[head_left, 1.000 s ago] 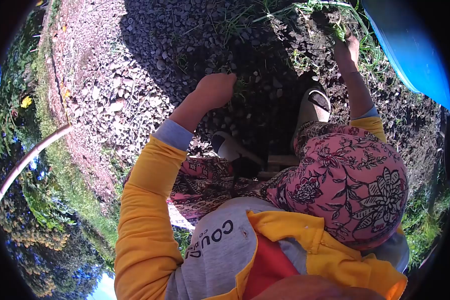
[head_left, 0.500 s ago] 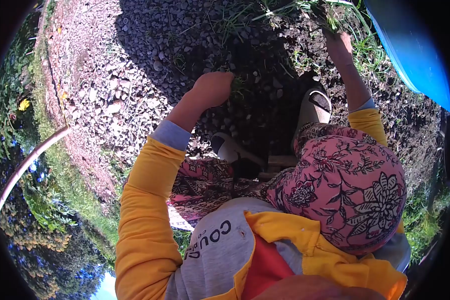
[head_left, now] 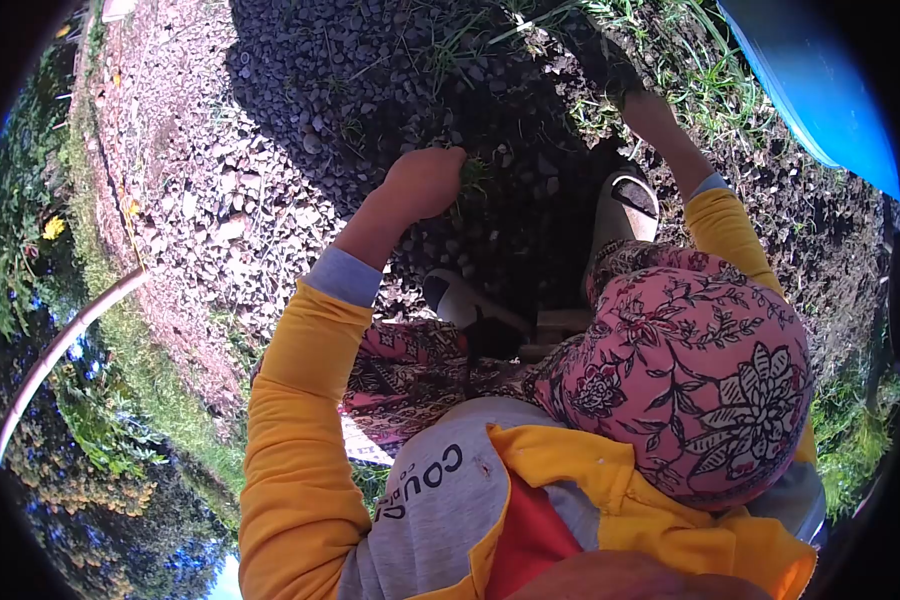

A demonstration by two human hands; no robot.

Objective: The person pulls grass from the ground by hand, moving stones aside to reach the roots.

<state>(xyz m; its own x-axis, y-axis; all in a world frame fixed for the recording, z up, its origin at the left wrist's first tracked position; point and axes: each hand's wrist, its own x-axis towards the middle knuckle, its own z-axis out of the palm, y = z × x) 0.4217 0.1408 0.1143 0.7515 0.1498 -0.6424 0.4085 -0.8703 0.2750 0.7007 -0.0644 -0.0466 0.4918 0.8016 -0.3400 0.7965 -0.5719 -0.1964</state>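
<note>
Squatting over: a gravel bed (head_left: 270,190), with bare dark soil (head_left: 800,220) to its right side; the person's two shoes (head_left: 625,205) stand where gravel meets soil.
Left hand (head_left: 425,182): curled into a fist, fingers closed around a small green tuft of weeds (head_left: 473,178) that shows just past the knuckles, right of the fist, in the shaded part of the gravel.
Right hand (head_left: 648,112): stretched well forward to the far edge of the soil; its fingers are sunk among roots and dirt, so whether they are closed on anything cannot be told.
Grass clump (head_left: 705,85): rooted just beyond and right of the right hand, blades running away from the person toward the blue sheet (head_left: 815,90).
Which hand is nearer: the right hand touches or all but touches the clump's base; the left hand is well apart from it, across the dark gravel.
Direction from grip: the clump lies ahead and slightly right of the right fingertips, its blades in line with the forearm.
Left edge: a pale hose (head_left: 65,345) curves along the grass verge, far from both hands.
</note>
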